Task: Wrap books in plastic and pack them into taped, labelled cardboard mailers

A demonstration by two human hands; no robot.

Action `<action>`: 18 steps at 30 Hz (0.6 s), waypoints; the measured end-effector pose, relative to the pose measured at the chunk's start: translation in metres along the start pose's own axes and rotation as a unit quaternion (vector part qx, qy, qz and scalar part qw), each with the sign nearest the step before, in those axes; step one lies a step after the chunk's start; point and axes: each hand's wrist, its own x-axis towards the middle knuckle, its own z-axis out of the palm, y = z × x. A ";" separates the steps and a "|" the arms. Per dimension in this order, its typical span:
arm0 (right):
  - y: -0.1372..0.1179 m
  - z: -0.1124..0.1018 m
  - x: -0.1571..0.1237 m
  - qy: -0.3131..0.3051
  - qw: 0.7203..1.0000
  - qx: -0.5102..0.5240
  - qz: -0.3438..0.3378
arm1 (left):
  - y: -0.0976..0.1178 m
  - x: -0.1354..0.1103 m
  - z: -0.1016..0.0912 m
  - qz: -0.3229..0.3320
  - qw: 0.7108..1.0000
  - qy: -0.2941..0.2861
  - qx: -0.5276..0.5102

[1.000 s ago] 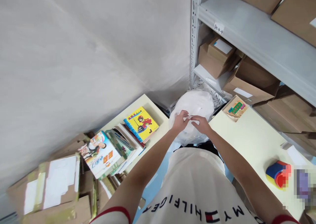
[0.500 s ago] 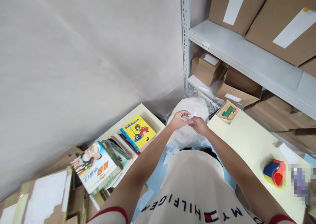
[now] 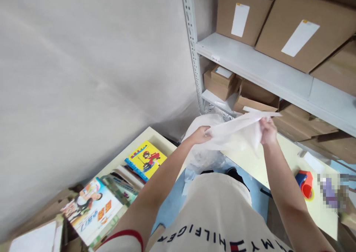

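Note:
A thin, white, see-through plastic sheet (image 3: pixel 236 131) is stretched between my two hands. My left hand (image 3: pixel 200 135) pinches its left end, in front of a bulky white plastic bundle (image 3: pixel 205 157) standing low between the two tables. My right hand (image 3: pixel 268 131) is closed on the raised right end, slightly blurred, above the right table. The sheet hides the far corner of that table and part of a carton behind it.
On the left table (image 3: pixel 151 132) lie a yellow picture book (image 3: pixel 146 159) and several stacked books (image 3: pixel 94 207). The right table (image 3: pixel 286 163) holds a red and blue tape dispenser (image 3: pixel 306 185). Metal shelving (image 3: pixel 250 59) with cardboard boxes (image 3: pixel 244 15) rises beyond.
My hands were close together over the white bundle. Now my right hand has moved right and the sheet spans between them. The view has shifted a little to the right.

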 end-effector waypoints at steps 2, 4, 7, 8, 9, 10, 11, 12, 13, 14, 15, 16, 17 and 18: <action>-0.012 -0.023 0.000 0.073 0.997 0.019 -0.031 | 0.007 0.008 -0.009 -0.015 0.999 -0.010 -0.042; -0.020 -0.051 -0.004 0.121 0.992 0.006 -0.036 | 0.016 0.015 -0.020 -0.023 0.999 -0.009 -0.045; -0.019 -0.097 -0.019 0.198 0.978 -0.064 -0.026 | 0.030 0.028 -0.030 -0.018 0.999 0.015 0.044; -0.016 -0.113 -0.026 0.221 0.970 -0.098 -0.018 | 0.034 0.032 -0.030 -0.019 0.996 0.020 0.086; -0.012 -0.129 -0.034 0.237 0.961 -0.141 -0.006 | 0.039 0.036 -0.028 -0.021 0.991 0.017 0.129; -0.006 -0.145 -0.043 0.249 0.949 -0.191 0.013 | 0.042 0.040 -0.023 -0.025 0.985 0.010 0.173; 0.000 -0.161 -0.052 0.257 0.932 -0.252 0.035 | 0.045 0.044 -0.016 -0.027 0.976 0.003 0.216; 0.006 -0.176 -0.061 0.261 0.910 -0.318 0.058 | 0.047 0.048 -0.007 -0.028 0.966 -0.005 0.257; 0.013 -0.192 -0.071 0.265 0.882 -0.381 0.079 | 0.048 0.053 0.003 -0.026 0.955 -0.015 0.295; 0.020 -0.206 -0.081 0.267 0.854 -0.436 0.095 | 0.048 0.057 0.014 -0.024 0.944 -0.028 0.329; 0.027 -0.220 -0.091 0.268 0.829 -0.478 0.108 | 0.048 0.062 0.026 -0.024 0.932 -0.041 0.359; 0.035 -0.232 -0.100 0.269 0.811 -0.506 0.117 | 0.047 0.068 0.038 -0.027 0.920 -0.059 0.386; 0.044 -0.243 -0.110 0.269 0.800 -0.522 0.124 | 0.045 0.074 0.050 -0.035 0.908 -0.079 0.410; 0.053 -0.254 -0.119 0.269 0.794 -0.530 0.130 | 0.043 0.081 0.063 -0.046 0.895 -0.097 0.433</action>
